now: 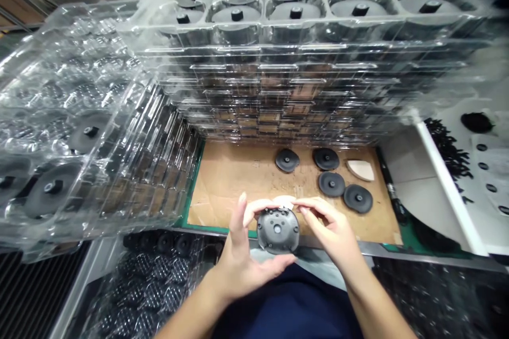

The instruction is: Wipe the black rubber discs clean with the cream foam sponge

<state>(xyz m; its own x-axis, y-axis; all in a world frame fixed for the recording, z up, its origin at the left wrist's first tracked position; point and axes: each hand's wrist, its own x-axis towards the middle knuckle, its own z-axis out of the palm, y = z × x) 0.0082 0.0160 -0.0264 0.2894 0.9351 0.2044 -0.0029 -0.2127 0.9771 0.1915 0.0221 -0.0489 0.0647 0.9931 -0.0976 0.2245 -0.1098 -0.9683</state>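
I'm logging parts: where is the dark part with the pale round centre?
Low and just right of centre in the head view, the dark part sits between thumb and fingers of the left hand, near the right hand.

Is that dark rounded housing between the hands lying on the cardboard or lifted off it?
Lifted off: in the left hand's grip, the dark rounded housing overlaps the near edge of the cardboard.

This looks like an assembly bench in a workshop or factory: tall stacks of clear moulded trays, their pockets holding matching dark round parts, wall in the work surface. Cardboard covers a green mat, with loose dark discs on it. The blurred black pile at right is probably small components.
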